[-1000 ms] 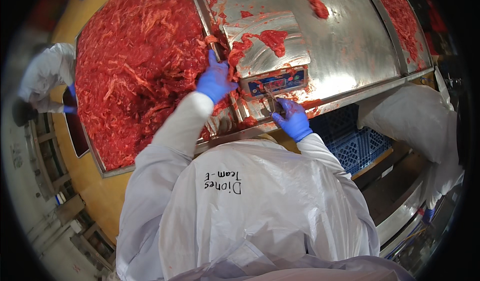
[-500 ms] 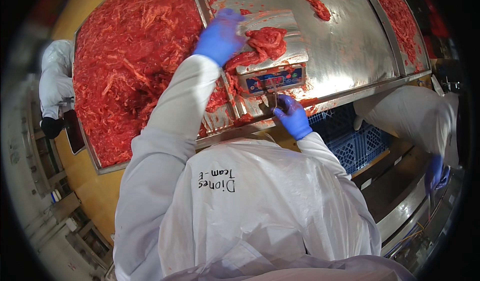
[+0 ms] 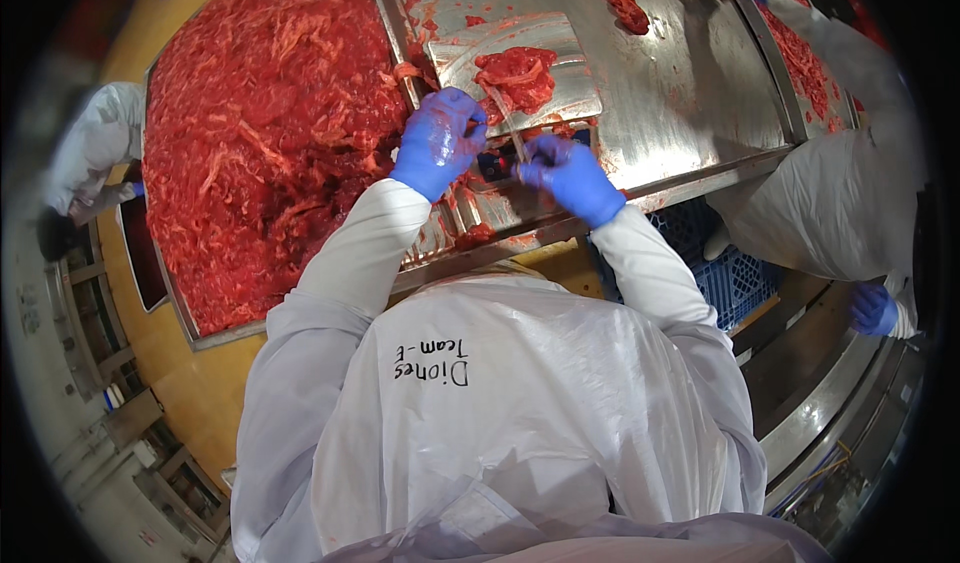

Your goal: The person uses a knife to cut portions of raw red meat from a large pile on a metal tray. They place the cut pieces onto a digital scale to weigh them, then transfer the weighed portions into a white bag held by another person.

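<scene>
A flat metal scale (image 3: 455,58) stands on the steel table, with a small heap of red raw meat (image 3: 522,75) on its plate. My right hand (image 3: 575,178), in a blue glove, is closed at the front of the scale around a thin, long, pale tool (image 3: 505,113), perhaps a knife or a stick. That tool slants up to the edge of the meat heap. My gloved left hand (image 3: 438,145) is at the plate's front left corner, fingers curled in; whatever they hold is hidden. Both hands cover most of the scale's display.
A big steel bin (image 3: 200,341) full of shredded red meat lies to the left. Meat scraps (image 3: 625,11) dot the steel table (image 3: 680,93). Blue crates (image 3: 735,283) stand below its front edge. A co-worker's sleeve (image 3: 835,48) reaches in from the right; another person (image 3: 100,143) stands far left.
My left hand has come down from beside the meat to the scale's front left corner. My right hand has risen over the display with the thin tool. A co-worker's arm has entered at upper right.
</scene>
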A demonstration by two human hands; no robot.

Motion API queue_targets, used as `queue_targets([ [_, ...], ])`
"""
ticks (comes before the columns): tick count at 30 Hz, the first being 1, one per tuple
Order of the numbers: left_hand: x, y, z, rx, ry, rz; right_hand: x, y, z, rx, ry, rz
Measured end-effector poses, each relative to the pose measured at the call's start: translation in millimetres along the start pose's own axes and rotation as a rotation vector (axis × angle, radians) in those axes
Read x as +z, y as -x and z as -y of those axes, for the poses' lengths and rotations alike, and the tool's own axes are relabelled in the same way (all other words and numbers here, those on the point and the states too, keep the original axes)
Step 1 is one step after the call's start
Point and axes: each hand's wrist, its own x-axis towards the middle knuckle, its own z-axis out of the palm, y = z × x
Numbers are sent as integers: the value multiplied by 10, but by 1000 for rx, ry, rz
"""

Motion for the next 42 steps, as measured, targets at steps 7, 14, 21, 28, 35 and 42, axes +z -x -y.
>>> queue_targets([
  [7, 37, 240, 256, -159, 261, -143, -283, 148, -501, 15, -531, 243],
  [14, 145, 179, 169, -49, 89, -107, 208, -362, -345, 103, -716, 384],
  [21, 130, 253, 224, -101, 125, -116, 172, -219, -238, 171, -747, 403],
  [28, 120, 641, 579, -277, 246, -91, 403, -333, -277, 275, -766, 337],
  [35, 334, 935, 930, -422, 639, -103, 385, -220, -306, 163, -680, 494],
  [42, 361, 472, 552, -48, -294, 19, 453, -520, -112, 155, -869, 327],
])
